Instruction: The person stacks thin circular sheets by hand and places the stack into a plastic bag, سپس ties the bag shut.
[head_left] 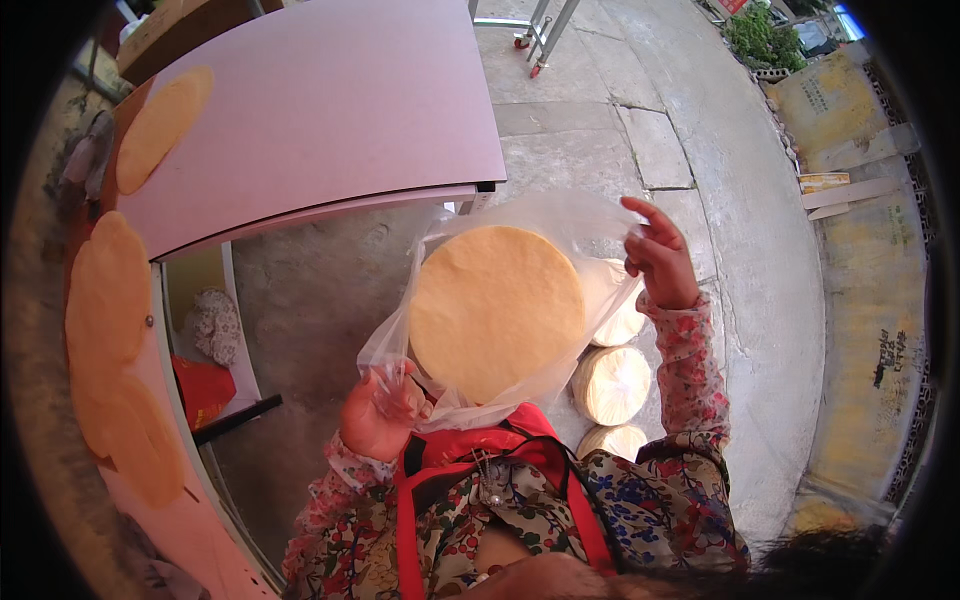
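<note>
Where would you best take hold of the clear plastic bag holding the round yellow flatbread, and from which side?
Grip the clear plastic bag at its loose film edges, one from each side, as the left hand and right hand do: the round yellow flatbread fills its middle, leaving slack only at the rim.

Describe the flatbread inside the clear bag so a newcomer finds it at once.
Start at the big pale tabletop and drop to the open space below its near edge. There the left hand and right hand hold a clear plastic bag with one round yellow flatbread inside. It alone is bagged and held up; the other flatbreads lie bare along the counter.
</note>
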